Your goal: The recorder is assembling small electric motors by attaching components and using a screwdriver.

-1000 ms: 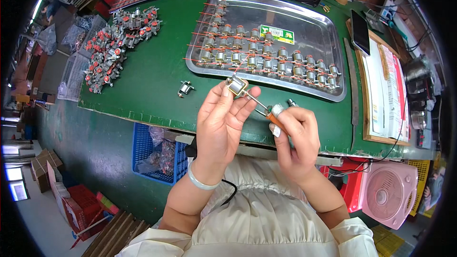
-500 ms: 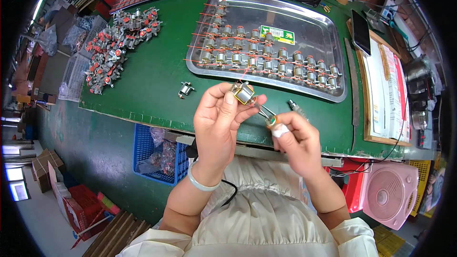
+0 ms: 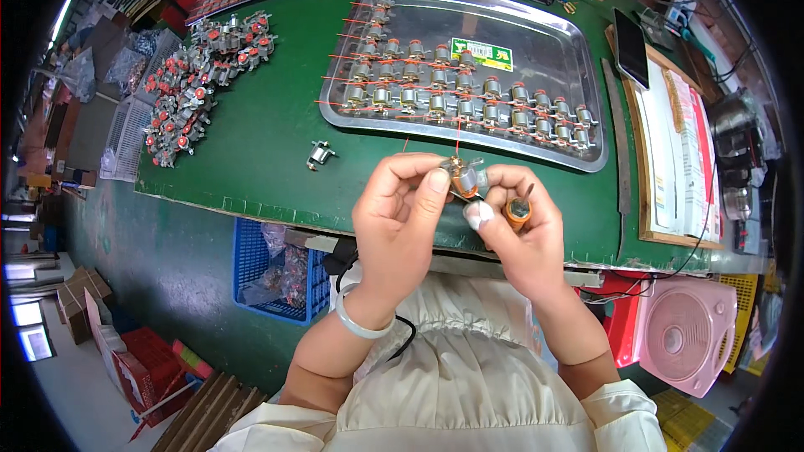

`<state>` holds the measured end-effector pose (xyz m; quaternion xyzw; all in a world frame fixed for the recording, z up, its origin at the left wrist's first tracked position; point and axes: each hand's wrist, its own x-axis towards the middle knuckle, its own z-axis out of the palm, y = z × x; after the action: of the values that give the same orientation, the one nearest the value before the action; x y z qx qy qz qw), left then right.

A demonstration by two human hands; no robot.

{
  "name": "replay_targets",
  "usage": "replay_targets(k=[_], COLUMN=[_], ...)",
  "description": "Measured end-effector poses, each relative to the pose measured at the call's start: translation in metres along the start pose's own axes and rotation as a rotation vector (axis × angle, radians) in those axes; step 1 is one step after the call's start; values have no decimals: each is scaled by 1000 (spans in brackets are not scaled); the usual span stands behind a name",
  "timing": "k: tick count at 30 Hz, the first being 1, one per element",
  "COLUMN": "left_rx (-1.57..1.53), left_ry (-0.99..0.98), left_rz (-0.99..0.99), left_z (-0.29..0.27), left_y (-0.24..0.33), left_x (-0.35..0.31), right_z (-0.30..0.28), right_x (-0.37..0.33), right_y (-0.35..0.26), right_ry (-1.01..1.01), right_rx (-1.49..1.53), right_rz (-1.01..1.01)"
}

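Pinching — left fingers [image 3: 430, 195] clamped on shiny cylindrical part [image 3: 464, 181], perhaps metal | right fingers [image 3: 502, 236] clamped round orange tool handle [image 3: 517, 219]

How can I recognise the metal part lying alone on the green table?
On the green table, find the silver tray. Below its lower-left corner, left of the left hand, lies a small metal part. Unlike those in the tray or pile, it lies alone.
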<state>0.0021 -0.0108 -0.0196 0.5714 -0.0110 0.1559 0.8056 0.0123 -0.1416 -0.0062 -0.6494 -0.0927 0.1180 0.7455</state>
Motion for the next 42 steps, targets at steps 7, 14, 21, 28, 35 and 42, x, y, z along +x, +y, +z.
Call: replay_targets(k=[7,14,21,28,35,42], left_rx=[178,146,73,236,278,143], left_ry=[43,64,36,157,151,149], left_rz=[163,153,130,278,315,157], left_z=[2,6,4,10,10,11], left_y=[-3,-2,2,-5,-3,2], left_x=[1,-1,1,-3,-2,-1], right_z=[-1,-1,-3,13,14,9], right_x=[5,4,5,6,7,9], right_y=[2,5,-3,4,0,11], right_ry=[-18,-7,-69,129,114,217], right_rx=[356,175,396,1,169,-427], right_rz=[139,-30,150,-154,-39,-472])
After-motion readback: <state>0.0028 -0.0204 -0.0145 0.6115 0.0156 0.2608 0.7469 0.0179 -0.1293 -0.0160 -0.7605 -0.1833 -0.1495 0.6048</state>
